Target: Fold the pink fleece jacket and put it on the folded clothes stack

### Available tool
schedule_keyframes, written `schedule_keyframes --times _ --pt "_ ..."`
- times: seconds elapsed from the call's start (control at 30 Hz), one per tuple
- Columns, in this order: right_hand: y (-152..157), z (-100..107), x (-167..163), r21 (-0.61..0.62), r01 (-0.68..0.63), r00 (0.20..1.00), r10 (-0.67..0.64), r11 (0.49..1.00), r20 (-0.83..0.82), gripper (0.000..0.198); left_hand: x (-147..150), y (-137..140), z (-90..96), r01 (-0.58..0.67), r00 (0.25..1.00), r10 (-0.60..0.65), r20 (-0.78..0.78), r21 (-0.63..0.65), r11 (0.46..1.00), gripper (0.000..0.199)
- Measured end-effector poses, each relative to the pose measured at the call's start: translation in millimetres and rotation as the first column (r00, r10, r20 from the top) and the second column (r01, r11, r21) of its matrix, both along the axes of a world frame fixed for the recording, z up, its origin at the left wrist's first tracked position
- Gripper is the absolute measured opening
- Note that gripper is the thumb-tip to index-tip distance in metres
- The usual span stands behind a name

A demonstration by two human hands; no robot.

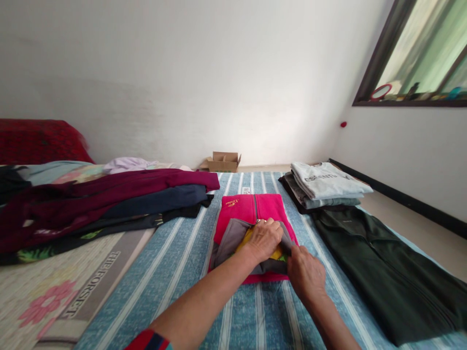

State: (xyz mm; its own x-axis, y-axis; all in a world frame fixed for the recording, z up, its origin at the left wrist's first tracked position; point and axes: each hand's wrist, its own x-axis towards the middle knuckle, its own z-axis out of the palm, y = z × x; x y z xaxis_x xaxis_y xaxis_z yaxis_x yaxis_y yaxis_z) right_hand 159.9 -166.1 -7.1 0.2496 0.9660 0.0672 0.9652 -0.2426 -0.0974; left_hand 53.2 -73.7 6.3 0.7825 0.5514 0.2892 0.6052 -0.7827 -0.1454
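— What are the hands doing right now?

— The left hand is lying palm-down on a grey garment, fingers curled and pressing it flat. The right hand is pinching that garment's right edge. A bit of yellow cloth is peeking out beneath the left hand.

— Where is the grey piece sitting?

— It is resting on the near half of a folded pink jacket, which is lying in the middle of the blue striped bedspread. The pink edges are showing past the grey on the far side and along the near hem.

— Is there room around it?

— Bare bedspread is running down both sides and in front. To the left, a heap of dark clothes is stretching almost to the jacket's far corner. To the right, a dark green jacket is lying spread near the bed's edge, with a stack of folded shirts just beyond it.
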Motion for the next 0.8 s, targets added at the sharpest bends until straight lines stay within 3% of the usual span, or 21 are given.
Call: schedule_keyframes --times 0.2,0.47,0.63,0.7,0.8 --pt "6 10 -7 0.127 -0.013 0.998 0.004 0.992 0.071 0.02 -3 -2 1.1 0.004 1.0 -0.004 0.023 0.009 1.0 0.015" --pt "18 -4 -12 0.104 -0.075 0.995 0.067 0.992 0.072 0.027 -1 0 -5.2 -0.006 1.0 0.006 0.02 0.014 1.0 0.016" --pt "15 -5 -10 0.142 -0.073 0.995 0.061 0.987 0.084 0.023 -11 -9 6.8 -0.007 0.992 0.009 0.128 -0.017 1.0 0.011" --pt "15 -5 -9 0.153 -0.065 0.995 0.052 0.986 0.088 0.021 -25 -19 13.0 -0.056 0.972 0.054 0.227 0.005 0.998 0.01" --pt "15 -2 -9 0.22 -0.081 0.994 0.063 0.972 0.086 0.018 -53 -37 15.1 -0.252 0.901 0.223 0.371 0.029 0.967 0.019"
